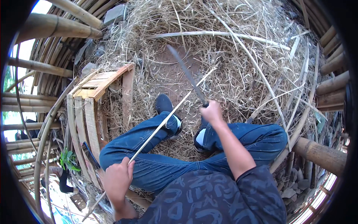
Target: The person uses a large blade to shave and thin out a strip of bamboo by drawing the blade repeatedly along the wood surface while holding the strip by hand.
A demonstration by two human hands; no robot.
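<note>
My left hand is closed round a long, thin bamboo strip, low on the left beside my thigh. The strip slants across my left knee, up and away to the right, and its tail sticks out behind the hand. In my right hand is the dark handle of a long-bladed knife, above my right knee. Its blade points away and to the left, crossing the strip near the strip's far end. Whether blade and strip touch I cannot tell.
A wooden crate stands left of my legs. Pale shavings cover the ground ahead, with loose bamboo strips lying on them. Thick bamboo poles rise at both sides. Stones lie at the lower right, a green plant at the left.
</note>
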